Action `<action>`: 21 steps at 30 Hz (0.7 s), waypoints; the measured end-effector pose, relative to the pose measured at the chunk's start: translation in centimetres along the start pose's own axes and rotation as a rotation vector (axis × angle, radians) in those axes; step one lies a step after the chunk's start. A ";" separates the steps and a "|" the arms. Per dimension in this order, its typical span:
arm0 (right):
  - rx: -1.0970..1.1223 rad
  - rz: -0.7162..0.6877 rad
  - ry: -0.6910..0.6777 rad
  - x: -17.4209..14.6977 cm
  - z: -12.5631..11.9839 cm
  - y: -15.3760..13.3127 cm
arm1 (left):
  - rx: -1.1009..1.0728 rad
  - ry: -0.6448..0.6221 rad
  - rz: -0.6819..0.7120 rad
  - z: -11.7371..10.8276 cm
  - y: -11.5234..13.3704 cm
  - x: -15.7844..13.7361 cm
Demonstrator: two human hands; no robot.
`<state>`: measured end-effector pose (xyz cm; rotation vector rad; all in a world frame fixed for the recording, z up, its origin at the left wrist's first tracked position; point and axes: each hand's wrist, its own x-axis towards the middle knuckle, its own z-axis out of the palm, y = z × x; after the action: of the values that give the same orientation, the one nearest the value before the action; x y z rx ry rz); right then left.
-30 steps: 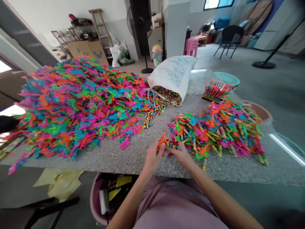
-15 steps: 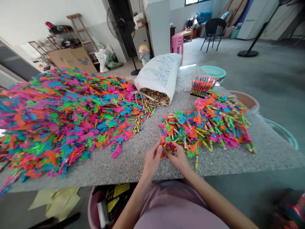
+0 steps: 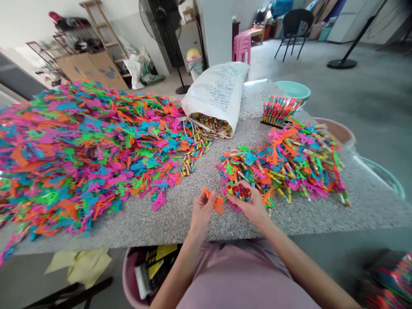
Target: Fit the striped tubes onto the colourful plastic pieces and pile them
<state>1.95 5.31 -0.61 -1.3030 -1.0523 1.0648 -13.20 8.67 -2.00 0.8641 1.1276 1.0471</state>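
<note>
Between the fingers of my left hand (image 3: 202, 211) is an orange plastic piece (image 3: 213, 201), its thin shape sticking out to the right. My right hand (image 3: 252, 206) is closed round a bundle of small printed tubes (image 3: 240, 191), their round red ends facing up. The two hands are a short way apart over the near edge of the speckled stone table (image 3: 180, 223). Just beyond my right hand spreads a heap of tubes joined to coloured plastic pieces (image 3: 289, 163). On the left lies a much larger heap of loose coloured plastic pieces (image 3: 96, 146).
A white woven sack (image 3: 215, 92) lies on its side, tubes spilling from its mouth. Behind the right heap stands a black rack (image 3: 277, 112) of upright tubes. Basins (image 3: 294, 89) stand beyond the table. A pink tub (image 3: 130, 274) is below the near edge.
My hands have moved apart. The left now holds the orange piece clear of the bundle, while the right has shifted a little to the right with the tubes. The view has tilted slightly.
</note>
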 end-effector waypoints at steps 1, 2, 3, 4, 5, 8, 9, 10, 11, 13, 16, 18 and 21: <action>-0.067 -0.030 -0.007 -0.2 -0.2 -0.1 | -0.046 0.025 -0.020 -0.1 0.2 -0.1; -0.122 -0.059 -0.027 -0.5 -0.4 -0.1 | -0.081 0.031 -0.047 -0.2 0.5 -0.2; -0.159 -0.082 -0.054 -0.8 -0.5 -0.1 | -0.101 0.023 -0.071 -0.2 0.8 -0.4; -0.181 -0.100 -0.080 -1.1 -0.5 0.0 | -0.109 0.012 -0.083 -0.2 1.1 -0.6; -0.193 -0.116 -0.096 -1.4 -0.5 0.1 | -0.110 0.001 -0.081 -0.2 1.3 -0.8; -0.232 -0.192 -0.069 -1.9 -0.1 0.3 | -0.095 -0.044 -0.041 0.0 1.6 -1.4; -0.252 -0.224 -0.048 -1.9 0.0 0.3 | -0.081 -0.062 -0.033 0.1 1.6 -1.5; -0.272 -0.253 -0.031 -1.8 0.0 0.2 | -0.066 -0.076 -0.026 0.1 1.6 -1.7; -0.289 -0.275 -0.018 -1.8 0.0 0.1 | -0.049 -0.082 -0.018 0.1 1.6 -1.8; -0.312 -0.284 -0.018 -1.6 0.0 -0.1 | -0.020 -0.080 -0.003 0.1 1.5 -1.8; -0.329 -0.262 -0.034 -1.5 0.0 -0.5 | 0.014 -0.083 0.019 0.1 1.6 -1.8; -0.344 -0.255 -0.043 -1.6 0.0 -0.6 | 0.036 -0.087 0.033 0.1 1.6 -1.8; -0.392 -0.282 -0.057 -1.7 -0.2 -0.5 | 0.060 -0.094 0.060 0.1 1.6 -1.8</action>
<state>1.83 3.59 -0.08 -1.3814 -1.4925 0.7069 -13.56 7.47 0.02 0.9901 1.0636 1.0155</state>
